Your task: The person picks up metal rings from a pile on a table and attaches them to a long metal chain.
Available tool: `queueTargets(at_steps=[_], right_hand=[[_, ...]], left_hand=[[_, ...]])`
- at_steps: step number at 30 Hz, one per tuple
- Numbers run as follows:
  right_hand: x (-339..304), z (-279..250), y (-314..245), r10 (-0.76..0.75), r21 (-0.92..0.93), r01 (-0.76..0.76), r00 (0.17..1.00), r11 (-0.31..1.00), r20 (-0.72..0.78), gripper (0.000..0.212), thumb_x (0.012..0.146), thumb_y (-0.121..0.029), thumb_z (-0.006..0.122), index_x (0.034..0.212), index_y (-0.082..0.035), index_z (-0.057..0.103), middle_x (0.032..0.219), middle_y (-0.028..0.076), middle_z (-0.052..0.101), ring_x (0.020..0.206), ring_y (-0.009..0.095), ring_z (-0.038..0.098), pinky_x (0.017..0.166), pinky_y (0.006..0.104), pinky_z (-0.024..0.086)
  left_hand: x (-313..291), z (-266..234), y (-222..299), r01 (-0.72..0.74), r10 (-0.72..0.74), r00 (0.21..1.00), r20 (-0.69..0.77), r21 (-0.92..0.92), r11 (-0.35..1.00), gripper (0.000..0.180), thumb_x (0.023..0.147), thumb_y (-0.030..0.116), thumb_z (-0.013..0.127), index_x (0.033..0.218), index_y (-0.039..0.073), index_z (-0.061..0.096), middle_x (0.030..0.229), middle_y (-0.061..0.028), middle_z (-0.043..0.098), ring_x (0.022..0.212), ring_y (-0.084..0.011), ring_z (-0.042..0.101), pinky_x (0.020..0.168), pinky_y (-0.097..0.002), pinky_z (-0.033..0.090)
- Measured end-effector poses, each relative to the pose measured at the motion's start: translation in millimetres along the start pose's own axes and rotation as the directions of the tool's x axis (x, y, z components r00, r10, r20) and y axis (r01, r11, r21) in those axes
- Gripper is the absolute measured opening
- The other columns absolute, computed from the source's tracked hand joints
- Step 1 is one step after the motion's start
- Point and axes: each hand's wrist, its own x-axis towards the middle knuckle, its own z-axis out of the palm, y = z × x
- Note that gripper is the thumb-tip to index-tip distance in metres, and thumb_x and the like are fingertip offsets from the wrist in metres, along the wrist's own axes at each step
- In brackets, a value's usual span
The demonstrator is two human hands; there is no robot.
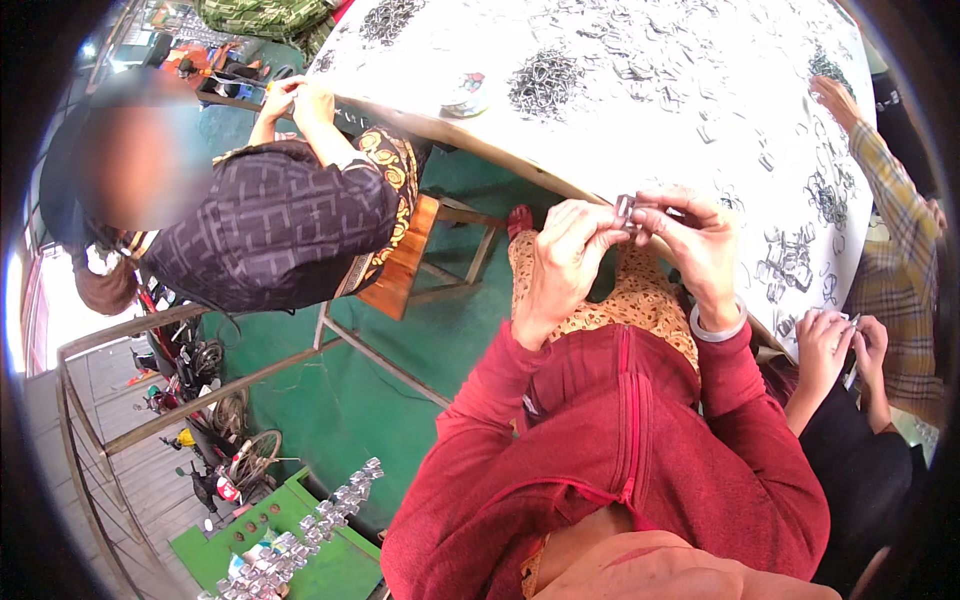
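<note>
Both my hands are raised in front of me at the edge of a large white table [600, 110]. My left hand [562, 258] and my right hand [695, 245] pinch one small grey metal clip [627, 208] between their fingertips. A silver bangle [716, 328] sits on my right wrist. My sleeves are red. Several piles of the same small metal pieces [545, 82] lie spread over the tabletop beyond my hands.
A person in a dark patterned top [270, 225] sits to my left on a wooden stool [410, 255]. Another person's hands [838, 345] work close at my right, and a plaid-sleeved arm [890, 190] reaches over the table. A chain of metal clips [300, 540] lies on a green box at lower left.
</note>
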Motion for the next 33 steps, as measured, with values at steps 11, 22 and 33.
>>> queueTargets(at_steps=[11, 22, 33], right_hand=[[3, -11, 9, 0.036, 0.242, -0.087, 0.978, 0.966, 0.204, 0.015, 0.077, 0.014, 0.064, 0.09, 0.008, 0.067, 0.086, 0.015, 0.065, 0.069, 0.018, 0.067, 0.062, 0.0256, 0.058], [-2, 1, -6, 0.113, 0.019, -0.117, 0.982, 0.993, 0.152, 0.012, 0.08, 0.006, 0.066, 0.092, 0.007, 0.066, 0.083, 0.011, 0.067, 0.067, 0.015, 0.066, 0.062, 0.0239, 0.052], [-5, 1, 16, -0.069, 0.083, 0.053, 0.977, 0.995, 0.204, 0.025, 0.082, 0.002, 0.066, 0.106, 0.004, 0.062, 0.085, 0.013, 0.068, 0.069, 0.015, 0.066, 0.066, 0.0254, 0.055]], left_hand=[[100, 18, -87, 0.208, -0.198, 0.978, -0.067, 0.207, 0.956, 0.013, 0.084, 0.014, 0.065, 0.087, 0.001, 0.067, 0.074, -0.0093, 0.062, 0.079, -0.0187, 0.059, 0.072, -0.0288, 0.046], [147, 79, -142, -0.109, 0.097, 0.994, 0.058, 0.703, 0.703, 0.017, 0.081, 0.0, 0.052, 0.098, -0.001, 0.054, 0.091, -0.017, 0.058, 0.089, -0.0339, 0.055, 0.069, -0.045, 0.049], [53, -26, -21, 0.32, -0.319, 0.947, -0.026, 0.092, 0.943, 0.021, 0.085, 0.008, 0.059, 0.102, -0.003, 0.058, 0.084, -0.0181, 0.061, 0.079, -0.021, 0.062, 0.065, -0.0321, 0.047]])
